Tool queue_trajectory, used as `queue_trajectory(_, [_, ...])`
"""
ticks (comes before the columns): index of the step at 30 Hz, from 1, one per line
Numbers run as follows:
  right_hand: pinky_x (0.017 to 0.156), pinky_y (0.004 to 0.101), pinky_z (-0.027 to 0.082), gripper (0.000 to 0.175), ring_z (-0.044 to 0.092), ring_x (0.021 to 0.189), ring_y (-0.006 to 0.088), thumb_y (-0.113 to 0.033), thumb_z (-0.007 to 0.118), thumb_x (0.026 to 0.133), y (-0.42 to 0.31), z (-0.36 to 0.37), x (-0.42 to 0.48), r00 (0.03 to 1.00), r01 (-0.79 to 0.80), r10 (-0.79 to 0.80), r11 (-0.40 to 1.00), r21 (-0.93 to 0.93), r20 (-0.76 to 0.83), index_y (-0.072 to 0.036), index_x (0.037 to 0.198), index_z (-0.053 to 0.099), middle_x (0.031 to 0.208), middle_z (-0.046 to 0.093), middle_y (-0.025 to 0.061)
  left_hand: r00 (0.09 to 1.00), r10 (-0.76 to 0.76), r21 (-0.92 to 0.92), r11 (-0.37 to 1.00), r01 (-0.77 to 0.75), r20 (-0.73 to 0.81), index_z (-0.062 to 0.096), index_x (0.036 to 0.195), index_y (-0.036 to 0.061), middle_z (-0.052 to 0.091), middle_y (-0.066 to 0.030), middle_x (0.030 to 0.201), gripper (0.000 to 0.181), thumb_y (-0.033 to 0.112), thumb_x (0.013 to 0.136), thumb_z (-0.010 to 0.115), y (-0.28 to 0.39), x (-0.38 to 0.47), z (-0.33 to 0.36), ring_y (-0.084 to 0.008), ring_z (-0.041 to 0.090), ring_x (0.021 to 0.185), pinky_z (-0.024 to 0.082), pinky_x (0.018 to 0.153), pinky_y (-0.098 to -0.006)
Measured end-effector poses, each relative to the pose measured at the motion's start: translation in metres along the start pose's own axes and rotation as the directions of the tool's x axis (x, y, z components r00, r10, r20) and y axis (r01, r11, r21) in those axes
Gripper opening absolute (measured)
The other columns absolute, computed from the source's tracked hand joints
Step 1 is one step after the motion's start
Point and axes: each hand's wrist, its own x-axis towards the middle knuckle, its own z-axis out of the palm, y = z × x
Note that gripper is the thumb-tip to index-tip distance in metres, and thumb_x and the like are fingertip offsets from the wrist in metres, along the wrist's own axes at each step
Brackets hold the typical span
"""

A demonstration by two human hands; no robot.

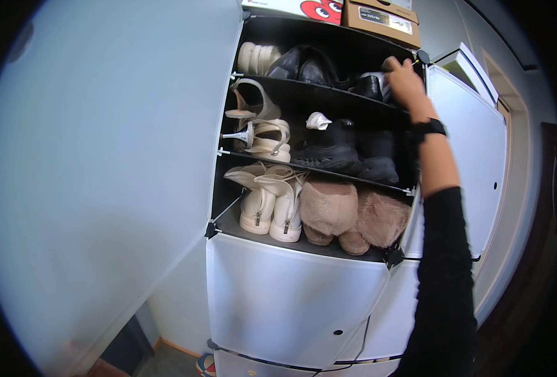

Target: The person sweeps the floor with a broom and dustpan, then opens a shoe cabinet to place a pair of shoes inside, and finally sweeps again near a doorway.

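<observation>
My right hand (403, 82), with a black band on its wrist, reaches into the right end of the top shelf. Its fingers are curled at a shoe; whether they grip it cannot be told. Black shoes (316, 66) and a shiny black heel (368, 87) stand on that shelf, with pale soles (258, 59) at its left. The middle shelf holds pale heeled sandals (259, 106), cream shoes (273, 141), black shoes (328, 153) and crumpled white material (318, 121). White high-top shoes (285, 207) and fur-topped brown boots (329, 207) fill the lowest open shelf. My left hand is out of view.
A large pale door panel (104, 118) stands at the left. Shoe boxes (382, 21) sit on top of the rack. Closed white cabinet doors (292, 297) lie below, another white panel (471, 160) at the right. A colourful ball (206, 365) rests on the floor.
</observation>
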Motion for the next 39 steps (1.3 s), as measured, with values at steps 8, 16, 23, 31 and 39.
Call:
queue_trajectory(8, [0.101,0.0380,0.030,0.037,0.039,0.115,0.0342,-0.004,0.049,0.074,-0.001,-0.005,-0.023,0.989,0.127,-0.141,0.956,0.265,0.036,-0.012,0.107,0.061,0.127,0.045,0.0057,0.961,-0.042,0.112,0.994,0.012,0.273,0.035,0.136,0.0165,0.045,-0.0154,0.128,0.049,0.004,0.091,0.048,0.013,-0.020,-0.008,-0.0226,0.053,0.097,0.048,0.076,-0.0293])
queue_trajectory(16, [0.082,0.0366,0.044,0.034,0.053,0.097,0.0304,0.003,0.052,0.065,-0.015,-0.124,-0.245,0.799,0.540,-0.268,0.716,0.444,-0.539,-0.007,0.097,0.059,0.113,0.055,0.0103,0.793,0.018,0.336,0.900,-0.278,0.609,0.025,0.138,0.0164,0.032,-0.0156,0.136,0.055,0.039,0.092,0.046,0.037,-0.110,0.051,-0.0323,0.037,0.123,0.036,0.099,-0.0470])
queue_trajectory(23, [0.075,0.0334,0.048,0.032,0.055,0.091,0.0223,-0.007,0.062,0.073,-0.006,-0.224,-0.500,0.808,0.386,-0.575,0.351,0.853,-0.130,-0.011,0.104,0.058,0.106,0.055,0.0099,0.345,0.013,0.078,0.965,-0.250,0.939,0.049,0.122,0.0054,0.042,-0.0167,0.130,0.052,0.026,0.076,0.062,0.010,-0.225,0.160,-0.0358,0.040,0.120,0.030,0.100,-0.0493])
queue_trajectory(31, [0.090,0.0420,0.041,0.055,0.048,0.106,0.0367,0.000,0.059,0.065,-0.015,-0.296,-0.680,0.516,-0.800,-0.039,0.335,0.498,0.855,-0.005,0.120,0.048,0.115,0.049,0.0181,0.171,-0.165,0.234,0.782,-0.578,0.971,0.052,0.118,0.0022,0.045,-0.0132,0.130,0.052,0.030,0.076,0.064,-0.056,-0.316,0.221,-0.0300,0.042,0.120,0.029,0.102,-0.0467])
queue_trajectory(39, [0.091,0.0411,0.041,0.054,0.047,0.107,0.0377,0.000,0.059,0.070,-0.026,-0.299,-0.666,0.506,-0.788,-0.023,0.394,0.474,0.862,-0.002,0.122,0.044,0.116,0.047,0.0203,0.244,-0.043,0.157,0.870,-0.467,0.969,0.050,0.117,0.0027,0.055,-0.0123,0.109,0.050,0.029,0.076,0.063,-0.065,-0.301,0.234,-0.0299,0.049,0.104,0.032,0.100,-0.0465])
